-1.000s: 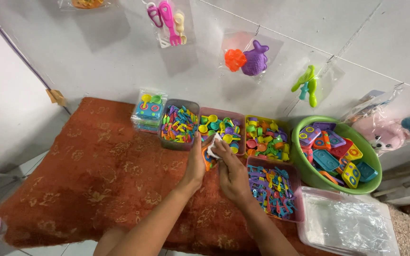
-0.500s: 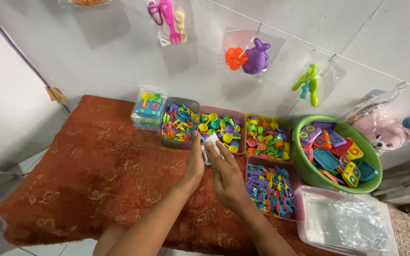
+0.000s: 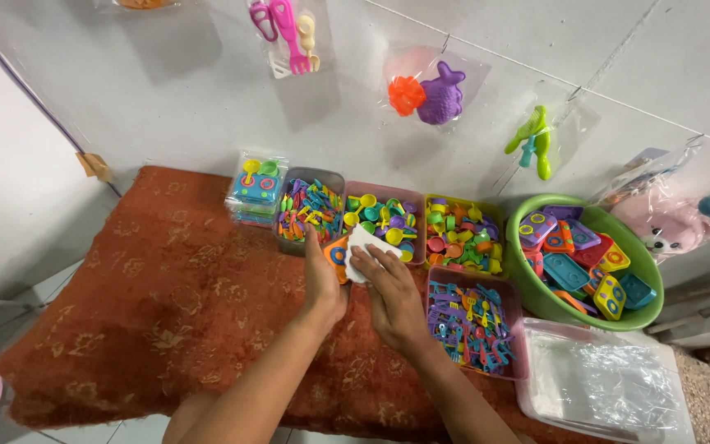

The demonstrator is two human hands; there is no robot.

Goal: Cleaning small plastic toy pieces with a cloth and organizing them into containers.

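A person's two bare hands meet over a fuzzy rust-orange rug (image 3: 166, 312) patterned with pale flowers. The left hand (image 3: 322, 275) is held edge-up, fingers closed around an orange plastic toy (image 3: 337, 255) with a blue ring on its face; only part of the toy shows past the palm, so its long axis cannot be told. The right hand (image 3: 388, 292) lies palm down with fingers spread, its fingertips (image 3: 361, 259) pressing on a white, crinkled plastic bag (image 3: 369, 241) that touches the orange toy. The bag stretches from the fingertips away from the person, toward the row of tubs.

Just beyond the hands stand three rectangular plastic tubs side by side: a grey tub (image 3: 326, 177) of thin multicoloured sticks, a pink tub (image 3: 388, 191) of small round spoons and cups, and a yellow tub (image 3: 454, 202) of small mixed pieces. A second pink tub (image 3: 513, 308) of purple and blue toy cutlery sits just beside the right wrist. To the left of the row is a stack of clear packed toy sets (image 3: 255, 189). To the right, a round green basin (image 3: 647, 312) holds flat square toy stoves, and near it a clear box (image 3: 610, 386) holds glossy clear bags. Bagged toys hang on the white wall (image 3: 125, 99) above.
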